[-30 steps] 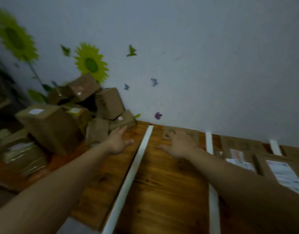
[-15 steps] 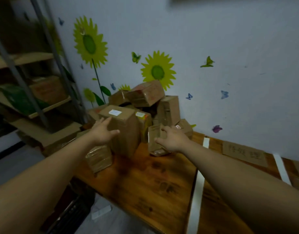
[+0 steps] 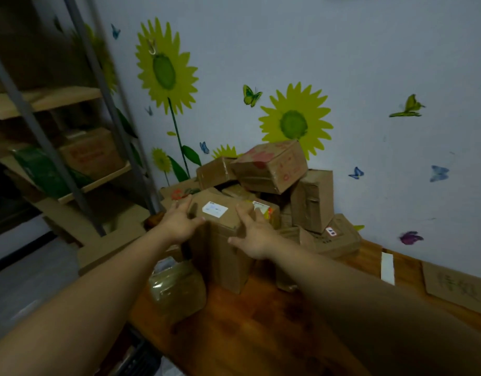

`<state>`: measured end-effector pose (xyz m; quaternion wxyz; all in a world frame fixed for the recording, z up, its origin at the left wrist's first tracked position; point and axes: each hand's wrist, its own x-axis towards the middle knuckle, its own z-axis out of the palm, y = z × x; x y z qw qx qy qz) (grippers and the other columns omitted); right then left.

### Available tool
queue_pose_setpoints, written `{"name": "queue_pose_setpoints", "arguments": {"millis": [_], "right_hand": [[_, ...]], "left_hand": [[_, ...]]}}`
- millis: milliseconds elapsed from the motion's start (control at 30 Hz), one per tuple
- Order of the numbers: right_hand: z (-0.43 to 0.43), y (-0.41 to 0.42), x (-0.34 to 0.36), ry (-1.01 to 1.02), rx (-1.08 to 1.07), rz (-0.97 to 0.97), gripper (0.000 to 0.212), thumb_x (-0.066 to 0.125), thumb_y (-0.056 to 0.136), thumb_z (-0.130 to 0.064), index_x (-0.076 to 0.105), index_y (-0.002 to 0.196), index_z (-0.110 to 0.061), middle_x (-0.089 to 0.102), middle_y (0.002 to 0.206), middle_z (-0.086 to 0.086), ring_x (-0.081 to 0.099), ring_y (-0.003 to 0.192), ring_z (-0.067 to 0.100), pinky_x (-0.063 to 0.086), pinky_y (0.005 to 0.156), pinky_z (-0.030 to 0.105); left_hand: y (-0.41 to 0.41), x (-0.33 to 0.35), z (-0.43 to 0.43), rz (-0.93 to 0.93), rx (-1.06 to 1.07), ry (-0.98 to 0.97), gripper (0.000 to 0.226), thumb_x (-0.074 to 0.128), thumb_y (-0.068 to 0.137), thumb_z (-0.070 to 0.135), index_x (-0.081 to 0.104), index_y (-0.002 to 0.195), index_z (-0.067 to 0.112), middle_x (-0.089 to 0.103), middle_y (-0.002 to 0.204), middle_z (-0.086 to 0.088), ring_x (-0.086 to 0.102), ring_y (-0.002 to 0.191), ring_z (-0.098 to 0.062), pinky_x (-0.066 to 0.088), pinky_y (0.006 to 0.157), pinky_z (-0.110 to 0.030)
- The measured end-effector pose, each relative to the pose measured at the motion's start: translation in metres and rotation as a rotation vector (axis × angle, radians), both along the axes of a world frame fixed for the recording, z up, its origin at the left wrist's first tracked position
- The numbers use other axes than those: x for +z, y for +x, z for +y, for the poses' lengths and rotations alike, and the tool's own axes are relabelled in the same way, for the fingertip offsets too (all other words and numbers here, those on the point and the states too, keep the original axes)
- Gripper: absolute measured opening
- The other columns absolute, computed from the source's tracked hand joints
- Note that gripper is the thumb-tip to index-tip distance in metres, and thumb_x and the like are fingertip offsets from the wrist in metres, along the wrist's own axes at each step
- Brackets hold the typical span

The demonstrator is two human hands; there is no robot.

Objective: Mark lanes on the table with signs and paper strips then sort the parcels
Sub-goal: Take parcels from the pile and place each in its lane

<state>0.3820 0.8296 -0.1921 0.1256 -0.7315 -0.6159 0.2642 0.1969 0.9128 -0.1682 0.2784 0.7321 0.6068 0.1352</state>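
Note:
A pile of brown cardboard parcels (image 3: 272,169) fills the table's far left corner against the wall. In front of it stands a tall box (image 3: 223,256) with a white label (image 3: 214,209) on top. My left hand (image 3: 179,223) grips the box's top left corner, thumb on the front edge. My right hand (image 3: 254,237) lies with spread fingers against its top right edge. A white paper strip (image 3: 387,267) and a handwritten cardboard sign (image 3: 456,289) lie on the table at the right.
A plastic-wrapped parcel (image 3: 177,289) sits at the wooden table's (image 3: 261,321) left edge, just below the tall box. A metal shelf rack (image 3: 79,158) holding boxes stands to the left, beyond the table. The sunflower-decorated wall backs the pile.
The view has swung left from the lanes to the parcel pile. My right hand left a small parcel and both hands have come onto the tall labelled box.

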Motion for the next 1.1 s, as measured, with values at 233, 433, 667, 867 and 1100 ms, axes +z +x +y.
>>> {"name": "queue_pose_setpoints", "arguments": {"millis": [233,433,667,867,1100], "right_hand": [[0.004,-0.017,-0.007,0.131,-0.325,0.183,0.055,0.05,0.089,-0.06,0.039,0.13,-0.025,0.046,0.136,0.006,0.049,0.113,0.024,0.043,0.088,0.036],[-0.037,-0.032,-0.006,0.219,-0.64,0.47,0.107,0.077,0.075,-0.038,0.003,0.151,-0.029,0.038,0.147,0.007,0.042,0.129,0.029,0.035,0.092,0.031],[-0.097,-0.073,0.021,0.302,-0.708,0.265,0.097,0.08,0.061,-0.044,0.03,0.143,-0.029,0.039,0.139,0.005,0.045,0.121,0.028,0.045,0.1,0.047],[-0.151,-0.097,0.041,0.445,-0.715,0.401,0.037,0.065,0.084,-0.045,0.05,0.107,-0.02,0.056,0.115,0.005,0.058,0.103,0.023,0.053,0.088,0.048],[-0.217,-0.096,0.052,0.553,-0.713,0.467,0.069,0.068,0.082,-0.003,0.035,0.139,-0.026,0.053,0.126,0.005,0.056,0.109,0.019,0.053,0.068,0.023]], "left_hand": [[-0.006,-0.013,0.019,-0.188,0.037,-0.209,0.078,0.052,0.088,0.053,0.014,0.15,0.025,0.032,0.149,-0.012,0.044,0.123,-0.033,0.044,0.084,-0.04],[-0.022,-0.009,0.001,-0.276,-0.141,-0.355,0.064,0.059,0.086,0.046,0.034,0.141,0.024,0.055,0.106,0.0,0.055,0.085,-0.018,0.05,0.065,-0.033],[-0.058,0.007,-0.039,-0.532,-0.224,-0.514,0.042,0.037,0.089,0.064,0.047,0.116,0.034,0.059,0.109,-0.007,0.06,0.095,-0.029,0.056,0.062,-0.04],[-0.079,0.021,-0.072,-0.59,-0.282,-0.599,0.028,0.049,0.087,0.037,0.062,0.109,0.024,0.063,0.111,-0.008,0.056,0.102,-0.026,0.049,0.081,-0.049],[-0.073,0.028,-0.144,-0.724,-0.335,-0.475,0.067,0.056,0.077,-0.01,0.042,0.133,0.024,0.055,0.106,0.003,0.057,0.096,-0.021,0.055,0.07,-0.037]]}}
